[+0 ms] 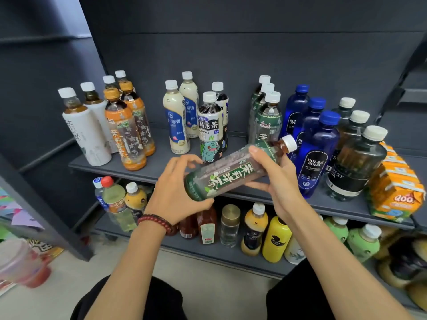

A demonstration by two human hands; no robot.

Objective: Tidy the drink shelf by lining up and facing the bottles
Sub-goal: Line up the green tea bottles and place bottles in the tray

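Note:
Both of my hands hold a green-labelled tea bottle (233,172) lying almost sideways in front of the dark grey shelf (143,173), its white cap pointing right. My left hand (178,192) grips its base end and my right hand (277,179) grips its neck end. Behind it on the shelf stand rows of bottles: white-sleeved ones (87,130), orange tea (124,132), milk tea (176,121), oolong tea (210,128), matching green tea (265,114), blue soda (316,148) and dark soda (355,162).
An orange multipack (397,188) sits at the shelf's right end. The lower shelf (208,252) carries several mixed bottles, among them a yellow one (276,241) and light green ones (362,243). A blurred cup (23,264) is at the lower left.

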